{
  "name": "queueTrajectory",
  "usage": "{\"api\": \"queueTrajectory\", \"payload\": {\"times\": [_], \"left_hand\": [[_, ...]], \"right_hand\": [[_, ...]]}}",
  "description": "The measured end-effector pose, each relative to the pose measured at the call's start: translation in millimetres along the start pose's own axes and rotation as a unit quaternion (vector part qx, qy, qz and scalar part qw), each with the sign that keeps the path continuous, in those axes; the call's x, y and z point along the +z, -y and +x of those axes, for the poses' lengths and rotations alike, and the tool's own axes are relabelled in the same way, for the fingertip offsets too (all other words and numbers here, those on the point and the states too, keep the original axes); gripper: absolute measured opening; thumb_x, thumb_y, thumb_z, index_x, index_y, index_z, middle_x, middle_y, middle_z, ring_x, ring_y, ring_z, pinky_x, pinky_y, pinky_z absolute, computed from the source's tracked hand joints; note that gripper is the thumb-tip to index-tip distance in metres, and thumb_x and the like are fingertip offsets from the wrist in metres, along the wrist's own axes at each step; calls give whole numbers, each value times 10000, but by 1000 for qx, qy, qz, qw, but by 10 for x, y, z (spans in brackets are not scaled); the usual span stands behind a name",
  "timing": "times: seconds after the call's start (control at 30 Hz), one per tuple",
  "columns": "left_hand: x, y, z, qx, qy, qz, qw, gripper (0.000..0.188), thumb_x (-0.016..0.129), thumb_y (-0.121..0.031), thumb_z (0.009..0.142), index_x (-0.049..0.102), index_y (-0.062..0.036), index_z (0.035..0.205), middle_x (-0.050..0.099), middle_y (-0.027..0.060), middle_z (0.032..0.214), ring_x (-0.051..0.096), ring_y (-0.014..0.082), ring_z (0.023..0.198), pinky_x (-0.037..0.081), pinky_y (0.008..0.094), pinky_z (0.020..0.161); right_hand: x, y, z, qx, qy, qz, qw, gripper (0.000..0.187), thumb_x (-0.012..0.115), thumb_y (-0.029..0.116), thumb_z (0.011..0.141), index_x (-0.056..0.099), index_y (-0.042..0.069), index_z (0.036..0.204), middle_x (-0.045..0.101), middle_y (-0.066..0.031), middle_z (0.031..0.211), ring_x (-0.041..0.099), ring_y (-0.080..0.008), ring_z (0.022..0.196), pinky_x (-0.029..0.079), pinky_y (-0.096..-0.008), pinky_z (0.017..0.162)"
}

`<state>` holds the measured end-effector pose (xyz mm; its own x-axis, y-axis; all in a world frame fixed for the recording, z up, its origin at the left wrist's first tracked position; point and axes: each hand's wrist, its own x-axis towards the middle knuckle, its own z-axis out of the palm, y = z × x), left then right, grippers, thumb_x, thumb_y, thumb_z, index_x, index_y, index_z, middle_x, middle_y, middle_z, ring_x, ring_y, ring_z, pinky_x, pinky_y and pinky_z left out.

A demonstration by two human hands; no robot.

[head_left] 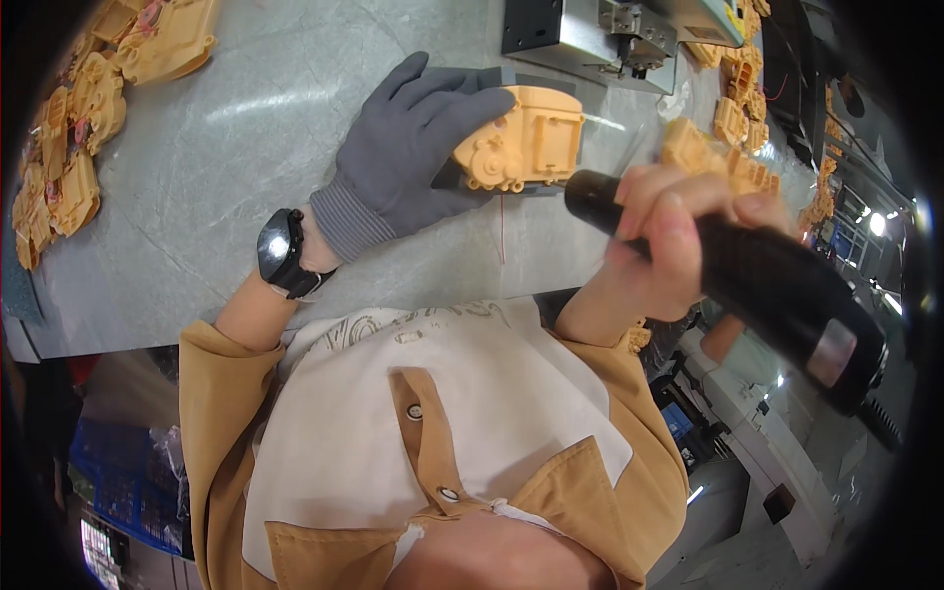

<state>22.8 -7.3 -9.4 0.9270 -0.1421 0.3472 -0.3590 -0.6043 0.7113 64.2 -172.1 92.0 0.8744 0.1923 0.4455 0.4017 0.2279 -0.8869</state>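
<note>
In a grey knit glove, my left hand [418, 147] grips an orange-yellow plastic housing [531, 138] by its left side, thumb and fingers around it. The housing rests over a dark fixture block [536, 79] on the table, and a thin red wire [502, 231] hangs from its near edge. My bare right hand [674, 231] is wrapped round a black electric screwdriver [777, 295]. Its tip points left at the housing's lower right corner; whether the bit touches a screw there I cannot tell.
Piles of similar orange-yellow housings lie at the left [74, 147] and right [733, 162] of the grey table [236, 147]. A metal machine box [580, 39] stands at the back. Blue crates [123, 482] sit below the table at the lower left.
</note>
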Motion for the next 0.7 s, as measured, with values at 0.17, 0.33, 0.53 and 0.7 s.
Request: {"api": "queueTrajectory", "payload": {"times": [0.17, 0.33, 0.53, 0.7], "left_hand": [[-31, -22, 62, 15, 3, -6, 1000, 741, 775, -279, 561, 444, -157, 1213, 532, 78, 1162, 494, 258, 1080, 326, 470, 1005], [-55, -59, 60, 4, 0, 1, 1000, 751, 773, -273, 574, 427, -130, 1225, 534, 74, 1170, 487, 259, 1097, 320, 467, 1012], [-34, -52, 45, -15, 15, -15, 1000, 772, 790, -256, 563, 441, -103, 1234, 522, 125, 1159, 446, 298, 1147, 265, 463, 1059], [-5, -16, 0, -2, -3, -17, 1000, 809, 792, -247, 562, 415, -90, 1260, 518, 107, 1184, 451, 292, 1147, 273, 460, 1056]], "right_hand": [[-210, 100, 287, -43, -30, 98, 994, 548, 541, -53, 699, 344, 83, 1192, 459, -37, 564, 466, -160, 465, 439, -343, 490], [-257, -110, 980, -133, -92, -9, 987, 474, 527, -92, 685, 345, -57, 1121, 502, -86, 587, 473, -162, 446, 434, -318, 478], [-166, -297, 1012, -95, -94, -74, 988, 471, 531, -91, 691, 384, -5, 1130, 495, -109, 569, 492, -198, 465, 465, -365, 542], [-174, -107, 717, -83, -44, 33, 995, 503, 520, -101, 711, 323, -9, 1165, 515, -98, 606, 477, -176, 455, 437, -328, 485]]}}
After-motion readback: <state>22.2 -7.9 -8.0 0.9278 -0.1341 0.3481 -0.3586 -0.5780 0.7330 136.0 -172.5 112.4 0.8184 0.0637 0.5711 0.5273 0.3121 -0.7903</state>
